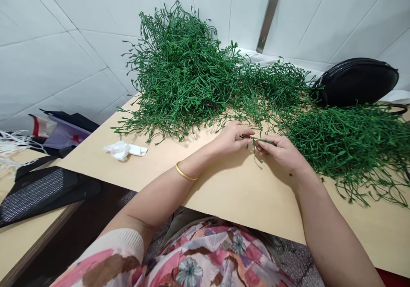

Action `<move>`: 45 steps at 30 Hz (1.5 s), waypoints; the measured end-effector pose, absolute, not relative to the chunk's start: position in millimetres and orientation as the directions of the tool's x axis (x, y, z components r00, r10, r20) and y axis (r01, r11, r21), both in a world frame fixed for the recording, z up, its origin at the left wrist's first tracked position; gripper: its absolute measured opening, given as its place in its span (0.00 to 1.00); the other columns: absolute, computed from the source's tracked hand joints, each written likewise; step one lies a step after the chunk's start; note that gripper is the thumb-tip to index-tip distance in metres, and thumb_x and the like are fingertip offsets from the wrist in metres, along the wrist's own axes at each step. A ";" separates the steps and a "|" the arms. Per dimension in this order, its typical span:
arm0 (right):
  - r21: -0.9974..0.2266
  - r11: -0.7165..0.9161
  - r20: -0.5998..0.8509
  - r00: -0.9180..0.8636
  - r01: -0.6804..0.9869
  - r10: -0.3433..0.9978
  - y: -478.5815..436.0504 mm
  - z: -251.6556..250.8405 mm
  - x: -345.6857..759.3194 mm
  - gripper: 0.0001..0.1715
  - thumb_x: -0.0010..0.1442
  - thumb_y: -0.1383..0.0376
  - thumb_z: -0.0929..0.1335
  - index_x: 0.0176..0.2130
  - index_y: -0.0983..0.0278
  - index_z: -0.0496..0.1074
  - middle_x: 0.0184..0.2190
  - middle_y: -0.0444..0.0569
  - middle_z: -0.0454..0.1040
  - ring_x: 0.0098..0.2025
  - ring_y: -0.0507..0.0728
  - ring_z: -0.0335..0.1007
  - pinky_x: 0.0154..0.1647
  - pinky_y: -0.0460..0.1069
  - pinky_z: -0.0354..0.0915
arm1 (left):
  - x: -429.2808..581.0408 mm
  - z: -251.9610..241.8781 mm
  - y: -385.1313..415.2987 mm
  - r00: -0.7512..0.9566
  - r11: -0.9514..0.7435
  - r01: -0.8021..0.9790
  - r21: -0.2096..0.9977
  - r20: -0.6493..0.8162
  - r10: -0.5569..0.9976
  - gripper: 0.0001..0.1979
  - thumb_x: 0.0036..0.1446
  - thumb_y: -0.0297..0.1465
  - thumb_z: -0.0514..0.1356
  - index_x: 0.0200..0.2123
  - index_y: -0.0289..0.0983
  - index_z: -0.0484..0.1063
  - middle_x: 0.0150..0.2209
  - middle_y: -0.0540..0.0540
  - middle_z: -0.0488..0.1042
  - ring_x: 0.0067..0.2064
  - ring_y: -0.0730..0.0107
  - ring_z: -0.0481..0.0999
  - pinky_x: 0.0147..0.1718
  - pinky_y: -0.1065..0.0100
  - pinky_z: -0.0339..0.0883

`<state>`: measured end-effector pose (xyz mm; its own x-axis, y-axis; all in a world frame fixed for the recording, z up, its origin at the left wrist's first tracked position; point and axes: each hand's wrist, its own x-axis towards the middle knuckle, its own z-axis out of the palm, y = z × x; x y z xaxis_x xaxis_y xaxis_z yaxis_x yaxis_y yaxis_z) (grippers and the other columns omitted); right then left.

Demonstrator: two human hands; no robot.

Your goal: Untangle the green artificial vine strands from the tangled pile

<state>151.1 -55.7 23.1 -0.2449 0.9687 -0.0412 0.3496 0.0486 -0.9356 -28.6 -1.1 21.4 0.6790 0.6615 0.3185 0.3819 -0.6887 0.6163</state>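
Observation:
Both hands meet over the middle of a light wooden table [230,193]. My left hand [232,137], with a gold bangle on its wrist, pinches one end of a small green plastic sprig [258,142]. My right hand [282,150] pinches the other end of the same sprig, fingers curled. A tall heap of green plastic stems [182,69] rises just behind the hands against the wall. A lower, flatter pile of green stems [349,142] spreads to the right of my right hand.
A black bag [355,82] lies at the back right against the white tiled wall. A crumpled white tissue [123,149] sits on the table to the left. A second table at far left holds a black mesh item [41,191].

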 end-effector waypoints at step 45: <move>-0.680 0.309 0.344 -0.083 0.665 0.935 -51.1 7.4 143.8 0.12 0.55 0.65 0.62 0.35 0.65 0.73 0.34 0.50 0.74 0.37 0.56 0.69 0.39 0.50 0.62 | -23.6 4.4 6.6 0.695 -0.501 0.290 0.815 0.181 0.696 0.07 0.49 0.25 0.54 0.26 0.33 0.72 0.24 0.50 0.71 0.29 0.76 0.67 0.33 0.72 0.60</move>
<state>143.8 -51.1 7.4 -0.0831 0.9354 0.3437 0.6652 0.3089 -0.6798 -23.6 6.6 4.4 0.6949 0.6960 0.1808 0.2901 -0.5014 0.8152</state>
